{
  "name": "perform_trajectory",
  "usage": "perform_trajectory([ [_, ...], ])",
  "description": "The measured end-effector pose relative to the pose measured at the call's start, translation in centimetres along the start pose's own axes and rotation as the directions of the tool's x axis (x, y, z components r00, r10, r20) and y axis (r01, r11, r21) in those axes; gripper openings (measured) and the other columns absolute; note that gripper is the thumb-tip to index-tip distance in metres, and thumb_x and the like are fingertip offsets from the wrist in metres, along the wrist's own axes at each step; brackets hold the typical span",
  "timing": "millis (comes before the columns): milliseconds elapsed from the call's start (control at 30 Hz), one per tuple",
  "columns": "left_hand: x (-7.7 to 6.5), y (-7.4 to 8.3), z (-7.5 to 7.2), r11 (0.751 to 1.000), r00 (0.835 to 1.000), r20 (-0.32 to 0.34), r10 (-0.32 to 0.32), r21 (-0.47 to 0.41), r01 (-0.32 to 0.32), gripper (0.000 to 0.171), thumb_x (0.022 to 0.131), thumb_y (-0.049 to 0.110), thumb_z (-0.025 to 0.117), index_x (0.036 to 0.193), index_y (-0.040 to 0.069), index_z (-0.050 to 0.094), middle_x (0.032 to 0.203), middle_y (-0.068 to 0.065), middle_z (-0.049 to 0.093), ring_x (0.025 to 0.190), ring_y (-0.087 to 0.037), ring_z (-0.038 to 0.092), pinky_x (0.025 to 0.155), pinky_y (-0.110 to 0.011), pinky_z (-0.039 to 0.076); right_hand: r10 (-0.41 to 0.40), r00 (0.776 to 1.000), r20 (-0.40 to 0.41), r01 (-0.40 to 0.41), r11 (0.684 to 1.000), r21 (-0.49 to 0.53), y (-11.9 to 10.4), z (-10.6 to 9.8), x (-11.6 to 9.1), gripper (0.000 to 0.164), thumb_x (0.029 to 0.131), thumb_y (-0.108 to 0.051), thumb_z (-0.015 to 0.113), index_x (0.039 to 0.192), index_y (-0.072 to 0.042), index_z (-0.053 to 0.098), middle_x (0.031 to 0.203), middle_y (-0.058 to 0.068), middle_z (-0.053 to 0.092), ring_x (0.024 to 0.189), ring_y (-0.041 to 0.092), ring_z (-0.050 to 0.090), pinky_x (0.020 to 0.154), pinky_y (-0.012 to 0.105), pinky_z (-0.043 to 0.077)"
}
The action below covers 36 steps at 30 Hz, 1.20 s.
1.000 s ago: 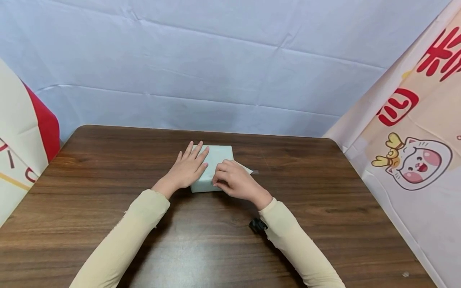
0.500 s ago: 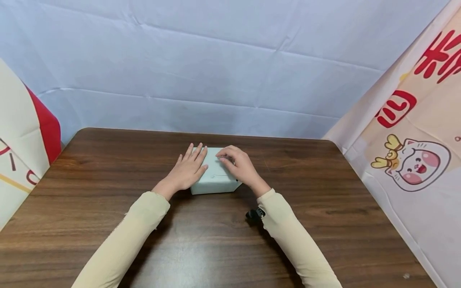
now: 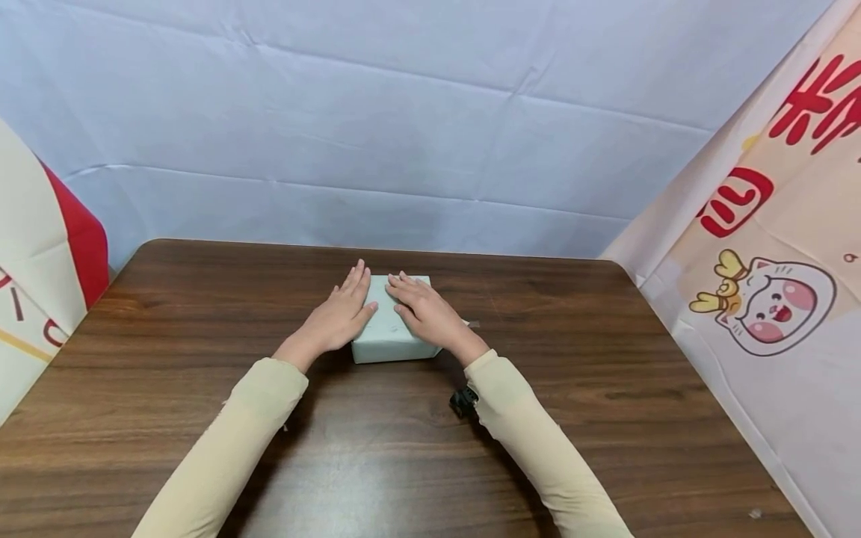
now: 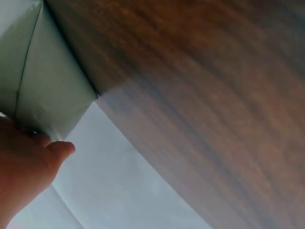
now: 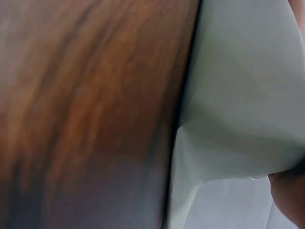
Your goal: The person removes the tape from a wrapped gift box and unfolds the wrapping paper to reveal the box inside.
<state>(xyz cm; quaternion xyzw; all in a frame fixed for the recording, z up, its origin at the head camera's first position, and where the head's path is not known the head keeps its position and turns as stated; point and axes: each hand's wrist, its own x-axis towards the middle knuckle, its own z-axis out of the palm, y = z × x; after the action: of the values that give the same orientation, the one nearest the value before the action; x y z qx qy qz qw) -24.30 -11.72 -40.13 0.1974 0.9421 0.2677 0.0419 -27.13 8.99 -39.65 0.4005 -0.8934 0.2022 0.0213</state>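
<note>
A small box wrapped in pale mint-green paper point(image 3: 392, 350) lies on the table, its long side towards me. My left hand point(image 3: 338, 317) rests along its left part, fingers straight and pointing away. Over the right part of the top lies my right hand point(image 3: 433, 315), fingers extended and the thumb spread. A pale paper tip and a small translucent strip point(image 3: 474, 324) stick out past the box's right side. In the left wrist view, folded paper point(image 4: 52, 81) shows beside the left hand point(image 4: 28, 167). Smooth paper point(image 5: 248, 95) fills the right side of the right wrist view.
The dark wood table point(image 3: 377, 448) has rounded far corners. A black wrist device point(image 3: 463, 402) sits under the right cuff. A tiny clear scrap point(image 3: 755, 513) lies near the front right edge. Pale cloth point(image 3: 336, 112) hangs behind, and a printed banner point(image 3: 773, 299) hangs at right.
My right hand has gone from curled fingers at the box's near right edge to lying extended on its top. The left hand has shifted slightly left.
</note>
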Motion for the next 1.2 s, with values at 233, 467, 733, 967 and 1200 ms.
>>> perform_trajectory([
  [233, -0.9, -0.7, -1.2, 0.978, 0.967, -0.193, -0.165, -0.162, 0.135, 0.043, 0.099, 0.014, 0.037, 0.138, -0.003, 0.041, 0.141, -0.021, 0.04, 0.119, -0.034, 0.047, 0.09, -0.05, 0.042, 0.0, 1.0, 0.015, 0.0, 1.0, -0.019, 0.1, 0.0, -0.1, 0.043, 0.102, -0.017, 0.042, 0.143, -0.003, 0.039, 0.151, 0.01, 0.03, 0.141, 0.022, 0.02, 0.114, 0.038, 0.013],
  [467, -1.0, -0.2, -0.7, 0.978, 0.956, -0.246, -0.163, -0.168, 0.124, 0.012, 0.095, 0.015, 0.051, 0.094, 0.003, 0.054, 0.073, -0.008, 0.056, 0.055, -0.019, 0.046, 0.052, -0.031, 0.038, 0.0, 1.0, 0.004, 0.0, 0.999, -0.032, 0.1, 0.0, -0.1, 0.042, 0.102, -0.016, 0.043, 0.142, -0.002, 0.041, 0.15, 0.011, 0.032, 0.141, 0.022, 0.022, 0.114, 0.038, 0.015],
  [733, -0.6, 0.7, -0.3, 0.99, 0.959, -0.273, -0.074, -0.138, 0.037, 0.017, 0.09, 0.019, 0.062, 0.093, 0.007, 0.051, 0.069, -0.004, 0.048, 0.052, -0.016, 0.041, 0.049, -0.03, 0.035, -0.014, 1.0, -0.019, 0.013, 0.999, -0.038, 0.1, 0.3, -0.1, 0.041, 0.101, -0.014, 0.045, 0.14, -0.001, 0.044, 0.149, 0.012, 0.035, 0.14, 0.023, 0.025, 0.114, 0.038, 0.015],
  [967, -0.4, 0.5, -0.3, 0.991, 0.948, -0.319, -0.008, -0.127, -0.034, 0.012, 0.087, 0.012, 0.064, 0.088, 0.005, 0.054, 0.061, -0.003, 0.045, 0.051, -0.015, 0.04, 0.053, -0.03, 0.036, -0.004, 1.0, -0.018, 0.003, 0.999, -0.035, 0.0, 0.3, -0.1, 0.042, 0.101, -0.016, 0.044, 0.141, -0.002, 0.043, 0.149, 0.011, 0.034, 0.14, 0.023, 0.024, 0.114, 0.038, 0.014],
  [1200, 0.0, 0.8, -1.1, 0.994, 0.974, -0.226, -0.017, -0.11, -0.008, 0.006, 0.087, 0.006, 0.059, 0.087, 0.005, 0.053, 0.062, -0.003, 0.045, 0.049, -0.014, 0.043, 0.051, -0.028, 0.038, 0.003, 1.0, -0.02, -0.004, 1.0, -0.027, -0.1, 0.3, -0.1, 0.041, 0.102, -0.015, 0.043, 0.141, -0.002, 0.043, 0.149, 0.012, 0.034, 0.14, 0.023, 0.025, 0.114, 0.038, 0.013],
])
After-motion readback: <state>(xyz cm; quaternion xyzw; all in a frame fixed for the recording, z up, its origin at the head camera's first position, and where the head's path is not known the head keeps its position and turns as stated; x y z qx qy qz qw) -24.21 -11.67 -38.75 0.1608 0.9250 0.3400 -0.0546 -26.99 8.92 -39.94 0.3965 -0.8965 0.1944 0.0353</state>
